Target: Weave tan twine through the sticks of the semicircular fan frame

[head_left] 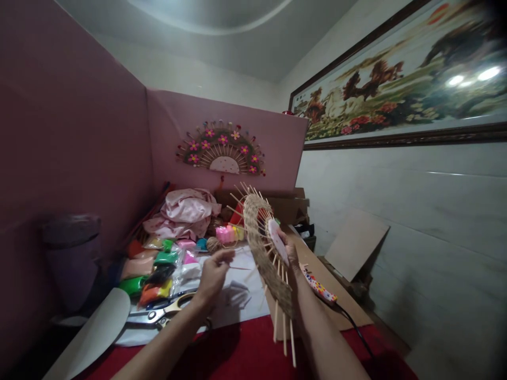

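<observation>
My right hand [291, 250] is closed around the pale semicircular base of a stick fan [261, 258], holding it tilted on its side above the table. Brown twine is woven in a band across its thin wooden sticks, whose bare tips stick out past the weave. My left hand [216, 272] is to the left of the fan with its fingers pinched together. From it a thin strand [240, 268], which looks like twine, runs toward the fan. A ball of twine [214, 244] lies just beyond that hand. Large scissors [152, 315] rest beside my left forearm.
Bags of coloured clay [164, 258] and a pink cloth [186, 208] lie at the left. A flower-patterned glue gun [319, 285] with a black cord lies on cardboard [344, 306] at the right. A decorated fan [224, 150] hangs on the pink panel [166, 116]. Red cloth [233, 348] covers the near edge.
</observation>
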### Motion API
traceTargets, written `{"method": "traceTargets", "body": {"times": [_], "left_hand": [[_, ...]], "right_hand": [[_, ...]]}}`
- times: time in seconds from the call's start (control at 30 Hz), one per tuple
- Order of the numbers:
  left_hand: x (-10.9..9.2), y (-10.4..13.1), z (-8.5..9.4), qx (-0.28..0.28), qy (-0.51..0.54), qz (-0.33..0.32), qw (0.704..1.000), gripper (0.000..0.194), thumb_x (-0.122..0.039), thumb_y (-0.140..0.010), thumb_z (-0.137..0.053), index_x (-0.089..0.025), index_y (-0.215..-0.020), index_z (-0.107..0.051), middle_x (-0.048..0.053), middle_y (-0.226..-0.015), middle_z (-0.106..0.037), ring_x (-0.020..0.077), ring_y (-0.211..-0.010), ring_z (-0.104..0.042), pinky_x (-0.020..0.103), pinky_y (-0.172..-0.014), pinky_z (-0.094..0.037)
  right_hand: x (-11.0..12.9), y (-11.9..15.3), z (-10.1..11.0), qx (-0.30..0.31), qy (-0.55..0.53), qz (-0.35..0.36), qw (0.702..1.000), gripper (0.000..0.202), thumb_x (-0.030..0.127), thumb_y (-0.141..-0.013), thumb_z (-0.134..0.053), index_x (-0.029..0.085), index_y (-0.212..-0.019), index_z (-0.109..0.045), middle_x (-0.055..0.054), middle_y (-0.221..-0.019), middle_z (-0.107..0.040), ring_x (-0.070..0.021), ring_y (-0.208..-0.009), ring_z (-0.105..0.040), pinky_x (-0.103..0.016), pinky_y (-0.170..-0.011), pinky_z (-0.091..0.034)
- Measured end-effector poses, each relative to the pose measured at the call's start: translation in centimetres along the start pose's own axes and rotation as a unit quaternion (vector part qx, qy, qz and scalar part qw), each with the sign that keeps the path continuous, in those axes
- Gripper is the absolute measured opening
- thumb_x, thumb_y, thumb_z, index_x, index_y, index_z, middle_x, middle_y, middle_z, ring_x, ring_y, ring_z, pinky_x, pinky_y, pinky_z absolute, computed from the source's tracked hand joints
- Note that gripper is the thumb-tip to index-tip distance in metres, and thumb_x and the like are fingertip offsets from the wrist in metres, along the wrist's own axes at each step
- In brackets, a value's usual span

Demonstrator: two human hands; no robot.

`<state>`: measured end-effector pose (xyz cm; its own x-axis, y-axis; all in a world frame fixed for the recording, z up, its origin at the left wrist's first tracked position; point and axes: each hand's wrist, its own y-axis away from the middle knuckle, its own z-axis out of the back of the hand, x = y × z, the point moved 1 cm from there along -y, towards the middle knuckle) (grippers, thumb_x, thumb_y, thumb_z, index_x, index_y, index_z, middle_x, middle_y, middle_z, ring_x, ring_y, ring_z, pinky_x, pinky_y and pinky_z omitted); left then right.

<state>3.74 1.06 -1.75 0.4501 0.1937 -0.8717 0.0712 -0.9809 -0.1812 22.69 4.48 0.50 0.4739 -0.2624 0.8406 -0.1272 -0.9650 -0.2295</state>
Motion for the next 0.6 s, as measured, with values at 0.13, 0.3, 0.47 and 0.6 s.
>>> {"method": "traceTargets", "body": {"times": [0.13, 0.3, 0.47, 0.6], "left_hand": [[-4.9, -2.5, 0.7, -0.043, 0.018, -0.113, 0.992, 0.032, 0.004, -0.055, -0.066, -0.016, -0.080, -0.067, 0.002, -0.079, -0.066, 0.0114, -0.077, -0.059, 0.017, -0.071, -0.043], [-8.4, -4.7, 0.3, 0.000, 0.030, -0.168, 0.985, 0.060, 0.009, -0.041, -0.073, -0.021, -0.092, -0.065, 0.001, -0.097, -0.065, 0.0125, -0.095, -0.057, 0.013, -0.074, -0.042], [-7.0, -6.0, 1.7, 0.069, -0.053, -0.044, 0.995, 0.009, -0.015, -0.062, -0.070, -0.014, -0.068, -0.064, 0.000, -0.049, -0.057, 0.0072, -0.037, -0.044, 0.016, -0.035, -0.028], [-5.6, -7.3, 4.8, -0.029, -0.121, 0.004, 0.992, 0.011, -0.020, -0.070, -0.062, -0.015, -0.061, -0.058, -0.003, -0.038, -0.048, 0.0048, -0.026, -0.030, 0.016, -0.030, -0.016]], "right_hand": [[0.0, 0.5, 0.0, 0.022, -0.060, -0.129, 0.990, 0.023, 0.038, -0.063, -0.063, 0.016, -0.071, -0.066, -0.004, -0.057, -0.065, -0.0192, -0.049, -0.060, -0.031, -0.047, -0.049], [-1.3, 0.5, 0.1, 0.063, -0.045, -0.194, 0.978, 0.025, 0.034, -0.065, -0.064, 0.013, -0.078, -0.066, -0.005, -0.056, -0.065, -0.0208, -0.056, -0.063, -0.030, -0.048, -0.049], [-1.2, 0.6, 0.3, 0.049, -0.023, -0.133, 0.990, 0.024, 0.034, -0.068, -0.063, 0.015, -0.082, -0.065, -0.003, -0.057, -0.065, -0.0199, -0.056, -0.063, -0.029, -0.048, -0.048], [-0.4, 0.6, 0.8, 0.043, -0.016, -0.065, 0.997, 0.023, 0.040, -0.071, -0.060, 0.019, -0.078, -0.064, -0.001, -0.052, -0.060, -0.0168, -0.049, -0.058, -0.027, -0.043, -0.044]]}}
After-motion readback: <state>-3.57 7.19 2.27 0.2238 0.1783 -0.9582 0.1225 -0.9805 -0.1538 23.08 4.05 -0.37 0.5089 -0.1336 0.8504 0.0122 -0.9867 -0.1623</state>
